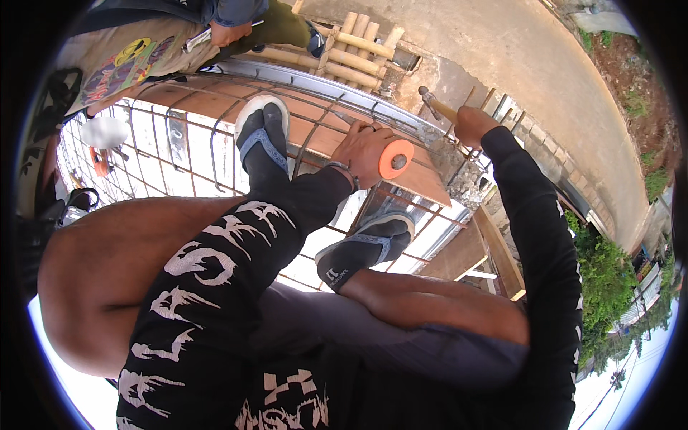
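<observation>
My left hand is closed around a chisel, seen nearly end-on. Its round orange guard surrounds a dull metal striking end, and the blade is hidden below. That hand is low over the rebar mesh and a brown plywood strip. To the right, my right hand grips a hammer by its wooden handle. The hammer's head points up and left, apart from the chisel. Rough broken concrete lies beneath, between both hands.
My sandalled feet stand on the mesh over a bright white surface. At upper left another person's hand holds a metal tool. Bamboo poles lie beyond the edge, above a paved road. Rebar ends stick up near the hammer.
</observation>
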`<state>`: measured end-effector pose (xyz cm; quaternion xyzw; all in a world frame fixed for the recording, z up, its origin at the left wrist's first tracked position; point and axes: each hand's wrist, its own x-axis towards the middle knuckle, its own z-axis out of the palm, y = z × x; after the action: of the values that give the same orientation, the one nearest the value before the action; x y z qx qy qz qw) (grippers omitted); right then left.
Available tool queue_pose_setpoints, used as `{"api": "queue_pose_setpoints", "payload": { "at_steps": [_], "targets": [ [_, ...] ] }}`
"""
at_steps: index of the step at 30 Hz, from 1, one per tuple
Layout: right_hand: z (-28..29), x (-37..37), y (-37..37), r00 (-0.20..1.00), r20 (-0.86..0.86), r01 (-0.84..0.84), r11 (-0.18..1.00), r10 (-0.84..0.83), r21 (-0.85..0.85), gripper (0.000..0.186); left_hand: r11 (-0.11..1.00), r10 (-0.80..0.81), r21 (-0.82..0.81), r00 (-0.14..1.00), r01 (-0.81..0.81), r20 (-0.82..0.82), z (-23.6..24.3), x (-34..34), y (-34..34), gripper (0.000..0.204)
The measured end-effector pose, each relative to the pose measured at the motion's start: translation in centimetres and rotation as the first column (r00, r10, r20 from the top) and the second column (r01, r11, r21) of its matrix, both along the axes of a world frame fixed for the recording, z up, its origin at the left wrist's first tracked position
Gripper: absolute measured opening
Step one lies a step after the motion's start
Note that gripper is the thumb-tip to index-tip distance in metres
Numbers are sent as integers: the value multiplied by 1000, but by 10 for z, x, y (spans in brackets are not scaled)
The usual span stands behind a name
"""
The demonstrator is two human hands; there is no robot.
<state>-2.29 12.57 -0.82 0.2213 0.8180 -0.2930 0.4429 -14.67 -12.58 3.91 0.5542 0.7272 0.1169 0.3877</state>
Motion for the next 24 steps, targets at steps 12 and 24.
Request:
{"api": "queue_pose_setpoints", "payload": {
  "at_steps": [12, 24],
  "targets": [
    [36, 7, 40, 142, 477, 844, -146, -867, -517, 15, 999, 19, 50, 999, -17, -33, -8, 8, -2, 38],
    [-9, 18, -9, 246, 413, 956, 148, -877, -253, 21, 1000, 15, 8, 1000, -15, 12, -7, 2, -8, 42]
  ]
}}
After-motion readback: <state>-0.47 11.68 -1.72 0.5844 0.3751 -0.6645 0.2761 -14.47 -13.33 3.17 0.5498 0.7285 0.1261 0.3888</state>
